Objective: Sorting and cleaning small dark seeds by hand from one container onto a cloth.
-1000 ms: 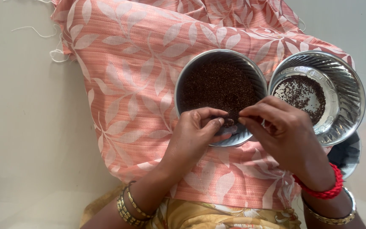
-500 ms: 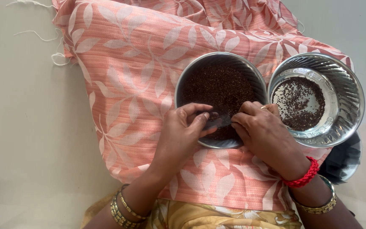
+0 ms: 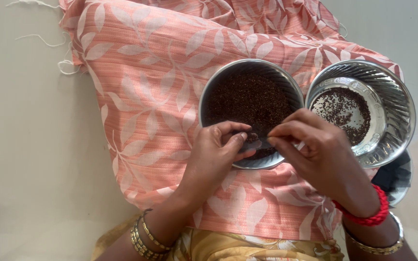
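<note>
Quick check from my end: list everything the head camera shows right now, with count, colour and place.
steel plate: one, silver, centre, on the cloth, filled with dark seeds.
steel bowl: one, silver, ribbed wall, right of the plate, a thin layer of dark seeds inside.
dark seeds: many, brown-black, in both plate and bowl.
cloth: one, peach with pale leaf print, spread over the floor.
floor: cream, left and far right.
dark vessel: one, partly hidden under the bowl.
left hand: fingertips pinching at the plate's near edge; gold bangles on the wrist.
right hand: fingertips pinching beside it; red and gold bangles.
</note>
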